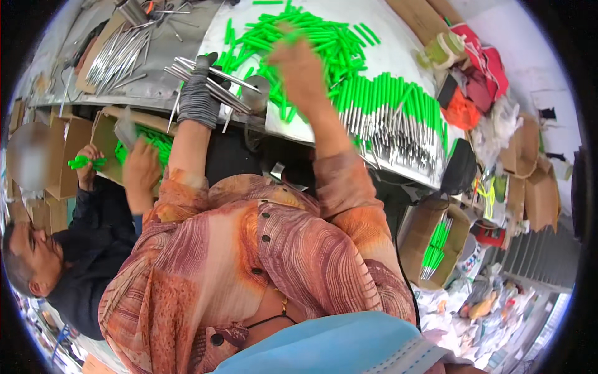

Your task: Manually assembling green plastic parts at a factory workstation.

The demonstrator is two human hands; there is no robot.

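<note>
Left grip [199, 93], gloved, clasping metal rods [235, 81] above the tabletop [393, 57]; right grip [302, 75] over heaped green tubes [330, 40], blurred, closure uncertain. Left: 1 co-worker [99, 212]. Lower right: open carton [412, 237].

- The tube pile [336, 40] lies mid-table, toward the far side of the table [398, 53].
- I see the right hand [299, 75] over the pile's near part.
- The left hand [200, 96], left of that, holds a few rods [230, 98] above the near edge.
- A rod heap [118, 59] lies farther left, with a cup [132, 11] behind it.
- Right of the pile, finished sticks [392, 115] line the near edge.
- A bottle [443, 50] sits at the right edge.
- Near right, a box [461, 234] contains more sticks [437, 240].
- Near left, a co-worker [93, 215] reaches toward a carton [103, 134] of tubes [156, 142].
</note>
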